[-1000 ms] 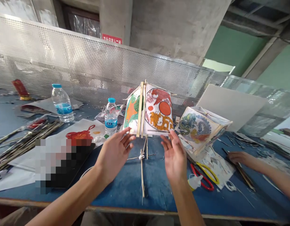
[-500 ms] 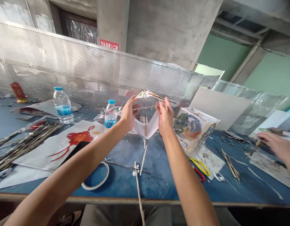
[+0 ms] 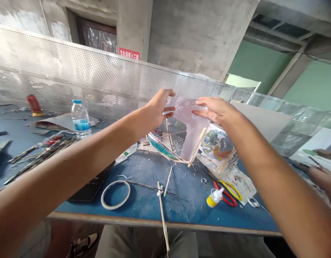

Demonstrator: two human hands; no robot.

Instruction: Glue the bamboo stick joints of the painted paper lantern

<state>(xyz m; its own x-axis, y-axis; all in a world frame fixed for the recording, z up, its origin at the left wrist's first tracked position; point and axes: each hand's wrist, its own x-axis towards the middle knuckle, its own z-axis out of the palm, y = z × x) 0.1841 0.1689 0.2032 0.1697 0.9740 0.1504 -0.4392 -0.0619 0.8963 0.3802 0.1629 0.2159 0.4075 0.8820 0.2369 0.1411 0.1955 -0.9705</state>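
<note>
I hold a paper lantern (image 3: 187,129) with a thin bamboo frame up over the blue table (image 3: 143,200). It is tilted, so its pale inner side faces me and a painted panel shows at its lower left. My left hand (image 3: 157,109) grips its upper left edge, fingers curled round it. My right hand (image 3: 213,109) holds the upper right edge, thumb under and fingers laid along the top. A second painted lantern (image 3: 217,145) lies on the table just behind, partly hidden.
Near the front edge lie a bound bamboo stick cross (image 3: 161,191), a tape ring (image 3: 115,194), a glue bottle (image 3: 214,197) and scissors (image 3: 230,191). At the left are a water bottle (image 3: 80,119) and a bundle of sticks (image 3: 38,152). Another person's hand (image 3: 320,177) works far right.
Both hands closed on the standing lantern, lifted it off the table and tipped it over, so its painted faces turned away and the pale inside now faces me.
</note>
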